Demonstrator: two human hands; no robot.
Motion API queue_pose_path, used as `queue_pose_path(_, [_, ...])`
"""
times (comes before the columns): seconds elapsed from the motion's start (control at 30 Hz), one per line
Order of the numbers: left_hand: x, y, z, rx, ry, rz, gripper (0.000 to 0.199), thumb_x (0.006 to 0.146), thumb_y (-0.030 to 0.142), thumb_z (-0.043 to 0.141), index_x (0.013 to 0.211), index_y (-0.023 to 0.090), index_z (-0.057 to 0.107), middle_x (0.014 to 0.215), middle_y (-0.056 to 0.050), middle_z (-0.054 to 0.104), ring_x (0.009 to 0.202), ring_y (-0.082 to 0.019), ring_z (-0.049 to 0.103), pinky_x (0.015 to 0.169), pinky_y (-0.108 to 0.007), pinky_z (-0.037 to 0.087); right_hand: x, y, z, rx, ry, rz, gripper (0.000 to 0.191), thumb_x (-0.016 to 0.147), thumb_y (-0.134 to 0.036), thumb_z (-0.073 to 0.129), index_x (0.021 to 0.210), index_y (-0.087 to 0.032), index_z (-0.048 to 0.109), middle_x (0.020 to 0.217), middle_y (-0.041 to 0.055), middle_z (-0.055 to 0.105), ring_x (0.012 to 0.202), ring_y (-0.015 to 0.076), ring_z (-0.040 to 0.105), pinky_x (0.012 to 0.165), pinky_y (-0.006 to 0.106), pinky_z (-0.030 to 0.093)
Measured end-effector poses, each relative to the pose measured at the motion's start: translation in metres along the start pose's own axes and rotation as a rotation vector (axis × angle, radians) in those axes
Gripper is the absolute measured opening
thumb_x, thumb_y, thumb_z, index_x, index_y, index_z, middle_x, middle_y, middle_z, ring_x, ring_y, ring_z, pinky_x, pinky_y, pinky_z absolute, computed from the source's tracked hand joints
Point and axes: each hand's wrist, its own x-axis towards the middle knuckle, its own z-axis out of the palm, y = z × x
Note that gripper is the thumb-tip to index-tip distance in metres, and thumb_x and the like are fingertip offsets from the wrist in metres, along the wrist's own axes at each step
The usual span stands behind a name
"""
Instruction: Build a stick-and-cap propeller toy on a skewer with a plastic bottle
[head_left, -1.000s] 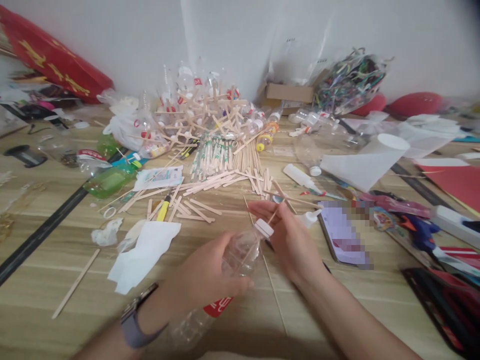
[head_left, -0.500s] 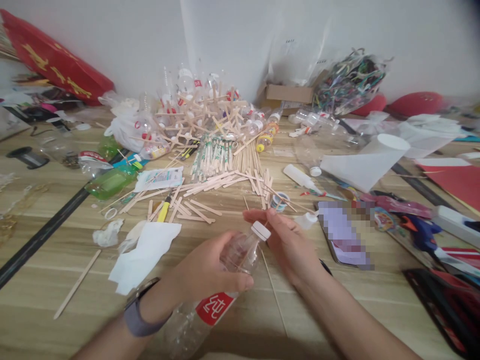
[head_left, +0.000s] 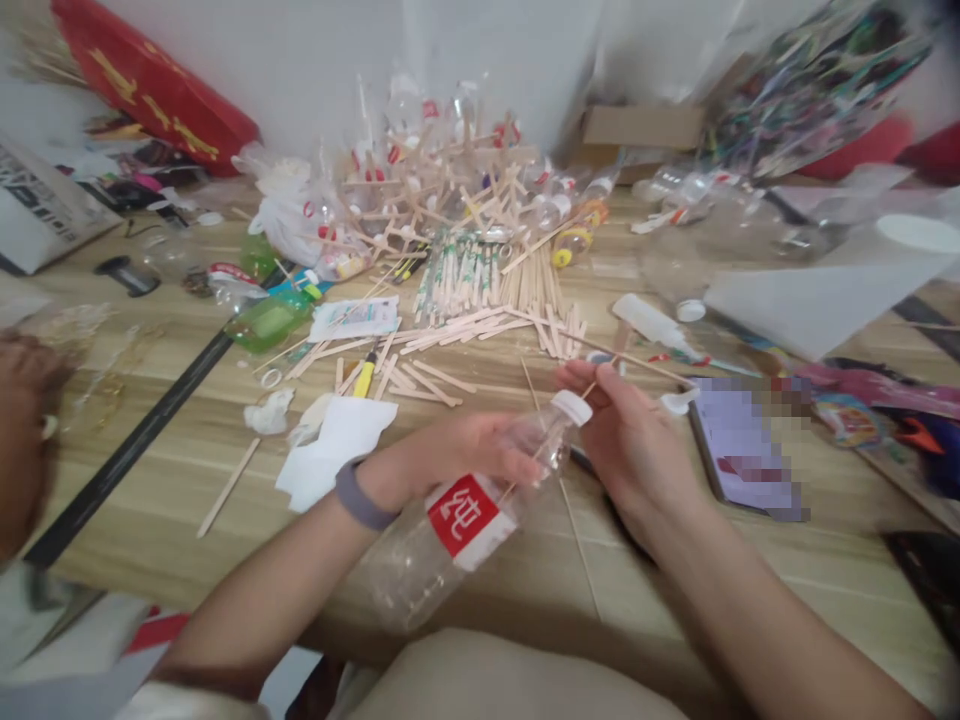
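My left hand [head_left: 491, 445] is wrapped round the shoulder of a clear plastic bottle [head_left: 412, 570], which lies tilted with its white cap [head_left: 571, 408] up and to the right. A red and white label [head_left: 469, 520] runs round the bottle. Just beyond the cap, my right hand [head_left: 622, 410] pinches a thin wooden stick [head_left: 589, 390]. A thin line like the stick shows through the bottle's wall below the neck; where it enters is hard to make out. Another thin stick [head_left: 649, 368] sticks out past my right fingers.
Flat wooden sticks [head_left: 435, 380], a yellow-handled cutter [head_left: 365, 375] and white paper [head_left: 337, 450] lie ahead. Many bottles with crossed sticks [head_left: 457, 190] stand behind. A phone [head_left: 742, 450] and glue bottle [head_left: 652, 322] lie right. Another person's hand [head_left: 26, 430] is at the left edge.
The view has shifted, bringing another person's hand in at the left. My left hand and the bottle now show more of the label and bottle body. My right hand stays by the cap.
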Motion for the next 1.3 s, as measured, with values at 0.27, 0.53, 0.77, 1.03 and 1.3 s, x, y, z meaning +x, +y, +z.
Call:
queue_pose_path(0.27, [0.006, 0.003, 0.000, -0.402, -0.134, -0.034, 0.022, 0.074, 0.029, 0.070, 0.093, 0.018, 0.065, 0.087, -0.002, 0.061, 0.076, -0.015, 0.058, 0.075, -0.032, 0.049, 0.015, 0.000, -0.009, 0.044, 0.043, 0.002, 0.013, 0.081, -0.024, 0.069, 0.073, -0.015, 0.074, 0.062, -0.0017, 0.058, 0.055, 0.0091, 0.047, 0.065, 0.030, 0.041])
queue_pose_path(0.53, [0.015, -0.008, -0.006, -0.424, -0.165, -0.039, 0.038, 0.070, 0.040, 0.075, 0.098, 0.017, 0.066, 0.091, -0.005, 0.066, 0.075, -0.018, 0.062, 0.072, -0.034, 0.051, 0.015, -0.005, -0.005, 0.060, 0.131, 0.025, 0.015, 0.083, -0.019, 0.065, 0.072, -0.014, 0.075, 0.059, -0.0013, 0.059, 0.054, 0.0059, 0.049, 0.052, 0.015, 0.045])
queue_pose_path(0.77, [0.019, -0.014, -0.009, -0.435, -0.239, 0.019, 0.048, 0.069, 0.051, 0.075, 0.102, 0.017, 0.067, 0.090, -0.007, 0.067, 0.072, -0.019, 0.066, 0.069, -0.033, 0.050, 0.013, -0.006, -0.001, 0.077, 0.136, 0.044, 0.026, 0.088, -0.016, 0.056, 0.070, -0.014, 0.075, 0.058, -0.0008, 0.060, 0.053, 0.0050, 0.050, 0.050, 0.010, 0.048])
queue_pose_path(1.03, [0.020, -0.020, -0.009, -0.464, -0.324, 0.066, 0.055, 0.070, 0.053, 0.073, 0.108, 0.015, 0.063, 0.096, -0.008, 0.065, 0.081, -0.021, 0.064, 0.078, -0.035, 0.049, 0.013, -0.012, -0.001, 0.067, 0.147, 0.021, 0.026, 0.088, -0.015, 0.056, 0.069, -0.013, 0.075, 0.055, -0.0011, 0.059, 0.048, 0.0037, 0.048, 0.048, 0.009, 0.047])
queue_pose_path(1.3, [0.021, -0.021, -0.008, -0.502, -0.320, 0.021, 0.051, 0.072, 0.050, 0.068, 0.108, 0.015, 0.064, 0.093, -0.008, 0.066, 0.078, -0.021, 0.064, 0.073, -0.034, 0.048, 0.012, -0.011, 0.000, 0.058, 0.148, 0.019, 0.022, 0.084, -0.015, 0.059, 0.068, -0.013, 0.075, 0.055, -0.0007, 0.059, 0.049, 0.0038, 0.049, 0.049, 0.009, 0.047])
